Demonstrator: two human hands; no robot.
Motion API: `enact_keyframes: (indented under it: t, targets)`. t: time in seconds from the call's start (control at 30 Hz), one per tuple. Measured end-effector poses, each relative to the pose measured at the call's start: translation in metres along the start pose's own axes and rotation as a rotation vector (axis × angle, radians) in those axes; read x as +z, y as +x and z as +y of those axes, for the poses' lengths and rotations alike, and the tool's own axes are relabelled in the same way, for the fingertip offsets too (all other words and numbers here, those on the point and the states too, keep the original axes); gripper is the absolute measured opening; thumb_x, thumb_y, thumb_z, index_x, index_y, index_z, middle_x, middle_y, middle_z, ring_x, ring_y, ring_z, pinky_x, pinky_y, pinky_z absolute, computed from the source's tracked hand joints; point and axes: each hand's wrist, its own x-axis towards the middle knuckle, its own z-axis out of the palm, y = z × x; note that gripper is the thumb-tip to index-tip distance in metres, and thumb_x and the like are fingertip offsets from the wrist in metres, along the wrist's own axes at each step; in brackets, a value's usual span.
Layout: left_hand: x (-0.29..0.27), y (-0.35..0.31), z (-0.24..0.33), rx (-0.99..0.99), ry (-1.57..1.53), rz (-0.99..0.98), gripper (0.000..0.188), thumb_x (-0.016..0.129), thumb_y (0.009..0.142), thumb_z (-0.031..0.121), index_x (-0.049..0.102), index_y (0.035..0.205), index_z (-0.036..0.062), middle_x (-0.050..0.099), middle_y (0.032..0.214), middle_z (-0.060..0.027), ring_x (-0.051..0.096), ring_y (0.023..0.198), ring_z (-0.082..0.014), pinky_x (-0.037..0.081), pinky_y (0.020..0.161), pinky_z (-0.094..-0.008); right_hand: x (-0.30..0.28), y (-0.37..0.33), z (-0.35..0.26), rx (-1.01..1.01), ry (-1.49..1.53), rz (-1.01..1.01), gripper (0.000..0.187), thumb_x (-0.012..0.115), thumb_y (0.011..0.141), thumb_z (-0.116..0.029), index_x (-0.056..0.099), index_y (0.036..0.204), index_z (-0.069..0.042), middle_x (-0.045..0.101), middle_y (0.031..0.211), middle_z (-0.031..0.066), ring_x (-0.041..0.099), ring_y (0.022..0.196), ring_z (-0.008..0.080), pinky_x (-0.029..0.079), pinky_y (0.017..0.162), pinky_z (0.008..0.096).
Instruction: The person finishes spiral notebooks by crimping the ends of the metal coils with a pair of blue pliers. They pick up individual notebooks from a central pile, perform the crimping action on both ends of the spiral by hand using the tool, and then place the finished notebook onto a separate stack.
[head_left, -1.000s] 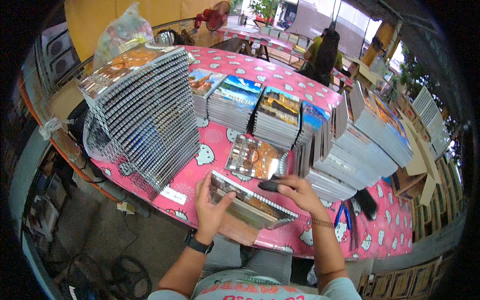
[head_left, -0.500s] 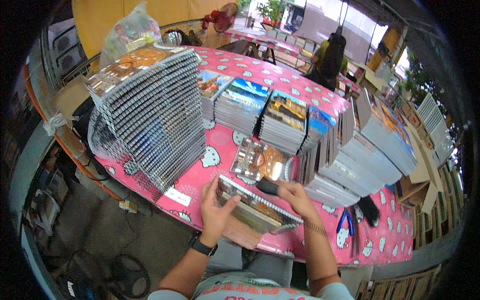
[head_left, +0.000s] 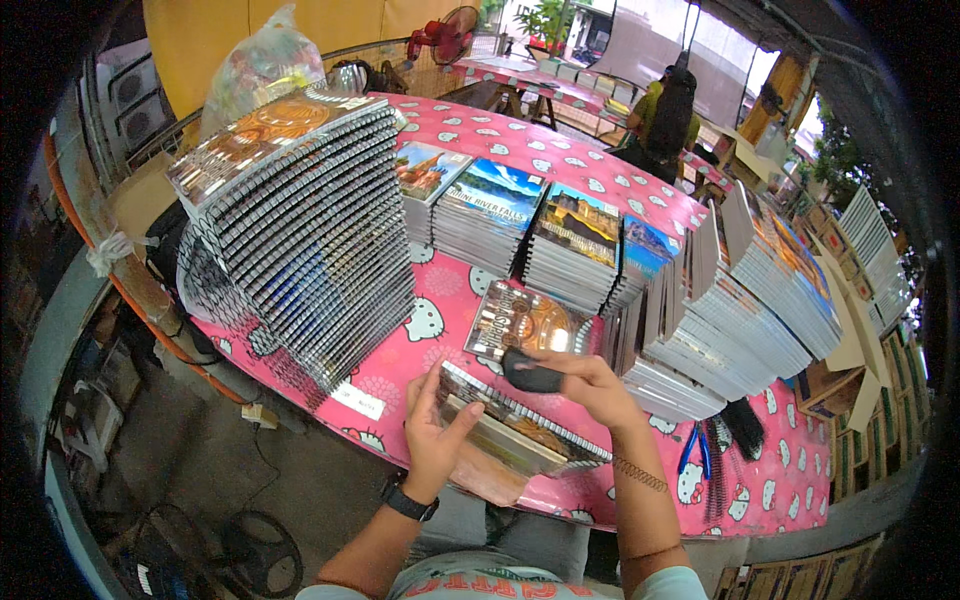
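My left hand (head_left: 440, 430) grips the left end of a spiral notebook (head_left: 515, 432), thumb on its near side. The notebook is tilted, its coil-bound edge facing up. My right hand (head_left: 590, 382) is closed on a black, rounded, mouse-shaped tool (head_left: 532, 372) just above that edge; whether they touch I cannot tell. A loose end of wire coil (head_left: 640, 474) sticks out past the notebook's right end, beside my right wrist. Behind the tool lies another notebook with a brown, ornate cover (head_left: 525, 322).
A tall stack of coil-bound notebooks (head_left: 300, 250) rises at left. Shorter book stacks (head_left: 485, 215) line the far side, and more books (head_left: 730, 330) lean at right. Blue-handled pliers (head_left: 695, 452) and black coils (head_left: 742, 430) lie on the pink tablecloth (head_left: 790, 495). Another person (head_left: 668, 115) is in the background.
My right hand and the black tool have shifted slightly to the left, fingers now stretched further over the tool. My left hand keeps its hold on the notebook.
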Motion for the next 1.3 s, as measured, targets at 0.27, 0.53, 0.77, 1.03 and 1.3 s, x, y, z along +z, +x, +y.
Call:
enact_keyframes:
  t: [0.27, 0.53, 0.77, 1.03, 1.3]
  targets:
    - [0.002, -0.003, 0.0, 0.0, -0.008, 0.01, 0.063, 0.064, 0.077, -0.002, 0.032, 0.131, -0.0096, 0.039, 0.116, -0.0081, 0.04, 0.114, -0.0189, 0.029, 0.102, -0.0316, 0.001, 0.004, -0.008, -0.022, 0.079, -0.079, 0.054, 0.057, 0.082, -0.048, 0.063, 0.108, -0.001, 0.062, 0.107, 0.0165, 0.054, 0.106, 0.0268, 0.038, 0.093, 0.038]
    - [0.001, 0.0, -0.009, 0.06, -0.015, 0.052, 0.062, 0.069, 0.077, 0.009, 0.039, 0.13, -0.0039, 0.043, 0.111, -0.0087, 0.045, 0.106, -0.0175, 0.035, 0.095, -0.0288, 0.009, -0.007, -0.002, 0.056, 0.067, -0.034, 0.041, 0.058, 0.085, -0.033, 0.062, 0.108, 0.001, 0.059, 0.112, 0.0165, 0.054, 0.106, 0.0267, 0.041, 0.089, 0.0357]
    - [0.005, -0.003, -0.004, 0.038, -0.03, 0.057, 0.062, 0.071, 0.077, 0.011, 0.041, 0.129, -0.0047, 0.043, 0.11, -0.0084, 0.045, 0.104, -0.0177, 0.035, 0.094, -0.0288, 0.012, -0.013, 0.026, 0.203, 0.105, 0.174, 0.049, 0.059, 0.083, -0.041, 0.061, 0.111, -0.001, 0.056, 0.117, 0.0202, 0.051, 0.108, 0.025, 0.041, 0.089, 0.0334]
    - [0.006, 0.0, -0.003, 0.021, -0.061, 0.032, 0.061, 0.067, 0.077, 0.002, 0.036, 0.129, -0.0087, 0.04, 0.114, -0.0082, 0.042, 0.11, -0.018, 0.032, 0.098, -0.03, 0.006, 0.006, 0.012, 0.064, 0.114, 0.069, 0.045, 0.059, 0.084, -0.036, 0.06, 0.112, -0.001, 0.059, 0.112, 0.0182, 0.052, 0.108, 0.0245, 0.04, 0.089, 0.0333]
    - [0.001, -0.001, 0.007, 0.01, 0.008, 0.042, 0.055, 0.065, 0.078, 0.004, 0.041, 0.127, -0.0074, 0.042, 0.112, -0.0062, 0.044, 0.107, -0.0171, 0.034, 0.096, -0.0293, 0.01, -0.022, 0.016, 0.209, -0.307, 0.236, 0.041, 0.063, 0.079, -0.035, 0.062, 0.114, -0.012, 0.048, 0.126, 0.0234, 0.049, 0.113, 0.0335, 0.037, 0.095, 0.039]
